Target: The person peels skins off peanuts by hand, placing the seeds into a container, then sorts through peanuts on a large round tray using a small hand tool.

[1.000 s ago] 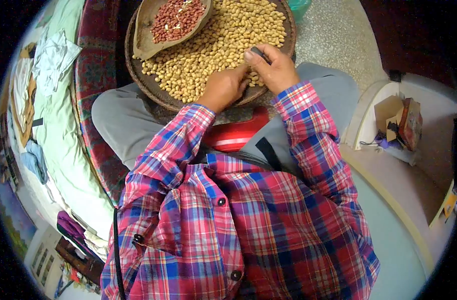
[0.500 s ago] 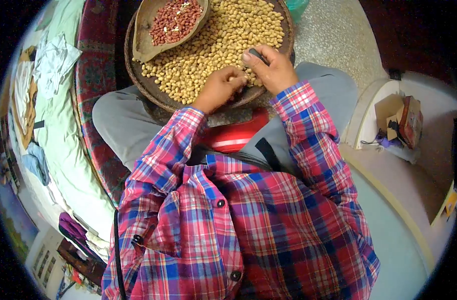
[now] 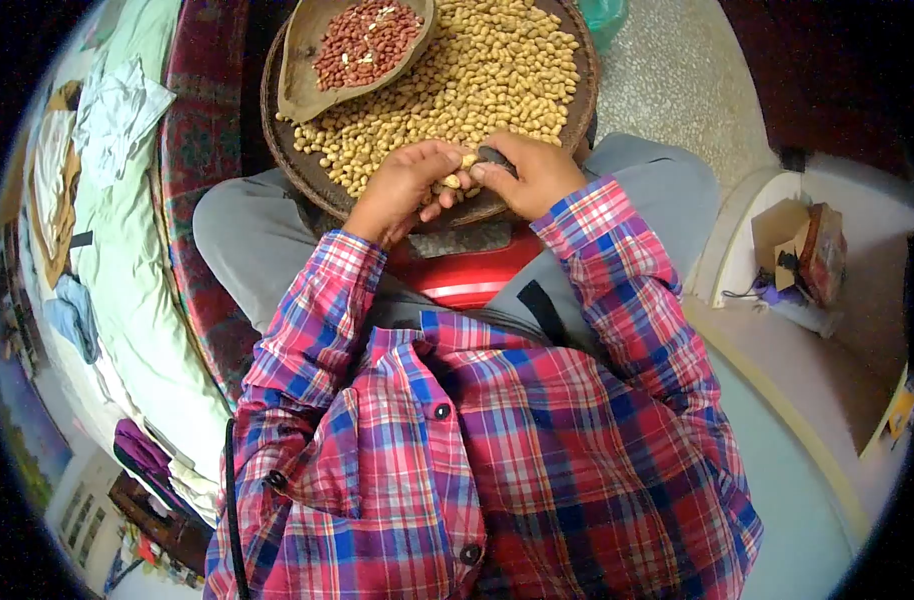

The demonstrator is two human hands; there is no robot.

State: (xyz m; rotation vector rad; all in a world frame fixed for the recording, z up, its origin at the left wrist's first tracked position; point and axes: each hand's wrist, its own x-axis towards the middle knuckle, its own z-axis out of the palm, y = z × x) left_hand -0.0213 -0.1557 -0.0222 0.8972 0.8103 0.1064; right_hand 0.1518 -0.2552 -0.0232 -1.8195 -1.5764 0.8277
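Observation:
My left hand is turned partly palm up at the near side of a round woven tray. Its thumb and fingers hold a peanut, and another pale peanut lies against the fingers. Close beside it, my right hand is closed on a small dark tool whose kind I cannot make out; the tool's end meets the held peanut. Unshelled peanuts cover much of the tray. On top of them rests a brown scoop-shaped bowl with red shelled peanut kernels.
A red shiny surface shows between my crossed grey-trousered legs. Green plastic lies beyond the tray. To the left is a bed with a pale green sheet and clothes; to the right, a white shelf unit with a cardboard box.
My left hand has rolled palm up, bringing peanuts into view. My right hand has come down and left, so the dark tool is now at the peanut. The view has shifted slightly.

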